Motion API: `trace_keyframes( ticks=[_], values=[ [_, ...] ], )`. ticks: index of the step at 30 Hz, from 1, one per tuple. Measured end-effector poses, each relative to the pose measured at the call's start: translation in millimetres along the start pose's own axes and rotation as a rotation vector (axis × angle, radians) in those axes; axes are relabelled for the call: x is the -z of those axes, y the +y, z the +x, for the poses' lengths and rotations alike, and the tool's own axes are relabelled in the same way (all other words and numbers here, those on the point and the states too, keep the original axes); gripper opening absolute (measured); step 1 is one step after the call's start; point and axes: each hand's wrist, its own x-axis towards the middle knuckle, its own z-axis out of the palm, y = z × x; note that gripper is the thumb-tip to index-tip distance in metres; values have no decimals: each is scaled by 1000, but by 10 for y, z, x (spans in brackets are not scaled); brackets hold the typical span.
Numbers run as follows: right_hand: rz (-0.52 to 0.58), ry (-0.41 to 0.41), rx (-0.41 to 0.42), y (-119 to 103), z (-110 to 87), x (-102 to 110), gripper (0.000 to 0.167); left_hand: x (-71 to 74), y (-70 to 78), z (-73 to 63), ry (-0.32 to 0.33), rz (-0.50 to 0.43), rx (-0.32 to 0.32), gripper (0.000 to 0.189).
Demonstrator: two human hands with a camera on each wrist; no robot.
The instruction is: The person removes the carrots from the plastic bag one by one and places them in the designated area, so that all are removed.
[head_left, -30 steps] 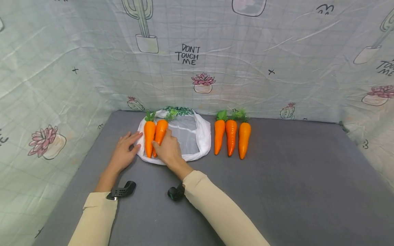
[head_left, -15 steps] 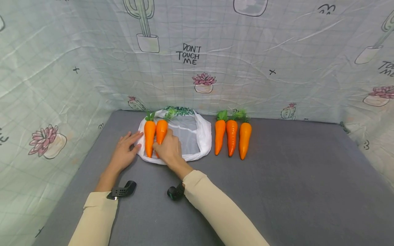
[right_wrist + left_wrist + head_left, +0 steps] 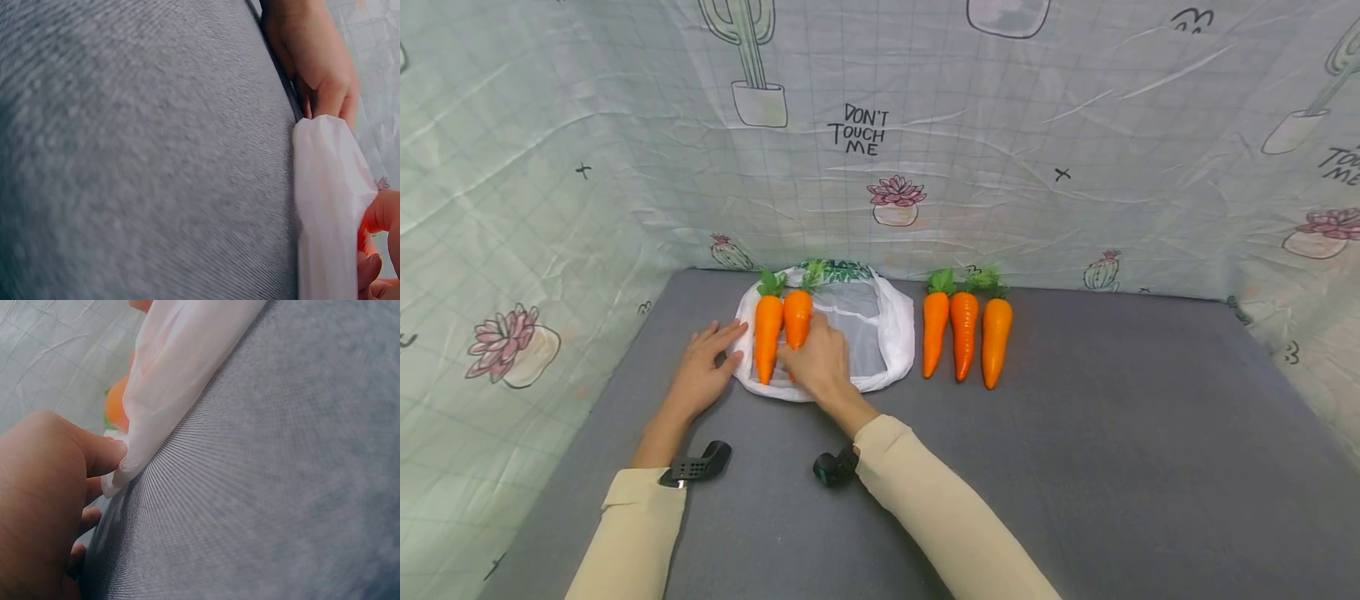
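Note:
A white bag [image 3: 897,337] with a green leafy print lies with its wide mouth facing up. Inside its left part, one carrot [image 3: 767,333] lies beside a second carrot [image 3: 797,310], their green tops pointing away from me. My right hand [image 3: 822,358] grips the second carrot from the right side, covering its lower part. At the bag's left rim, my left hand [image 3: 703,371] touches the white edge with spread fingers and thumb; the left wrist view shows the thumb [image 3: 106,453] against the rim. Through the right wrist view, the bag's near wall [image 3: 331,206] hides most of the carrots.
To the right of the bag, 3 more carrots [image 3: 964,333] lie side by side on the dark grey table [image 3: 1112,433]. A printed cloth [image 3: 985,167] hangs along the back and both sides of the table.
My right hand has shifted slightly right with the second carrot, which now stands straighter. The first carrot has also moved a little to the right. My left hand has stayed in place.

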Motion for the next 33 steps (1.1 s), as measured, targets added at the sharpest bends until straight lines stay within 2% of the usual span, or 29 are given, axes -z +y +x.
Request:
trace_keyframes(
  ticks=[6,9,23,29,33],
  values=[
    [21,22,-5,-3,19,93,64,-9,-9,-2,-2,3,9,47],
    [36,31,-18,2,32,155,69,-16,-9,-3,-7,12,20,47],
    [24,125,46,149,70,574,64,-49,-23,-21,3,7,20,47],
    [8,181,44,236,75,797,65,-42,-25,-25,1,3,15,47],
    [37,198,25,298,71,953,66,-25,-5,-26,2,2,14,47]
  ],
)
